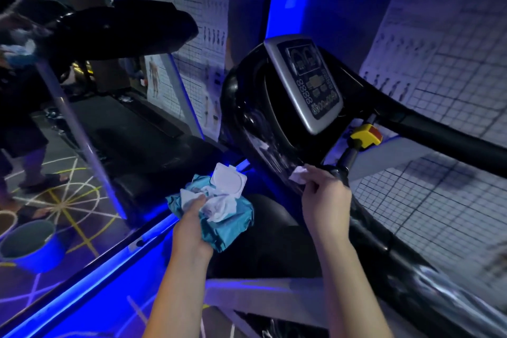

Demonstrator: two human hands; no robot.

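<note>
Head view shows the right hand [325,195] pinching a wet wipe [297,174] against the treadmill console [263,129], best dragged flat with firm pressure, while the left hand [192,225] grips the wipe pack [219,211].

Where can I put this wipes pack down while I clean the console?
Likely the dark surface between the left hand gripping the wipes pack and the right hand pinching a wipe, or the grey crossbar below. Crowded: console, yellow stop key, handlebar.
</note>
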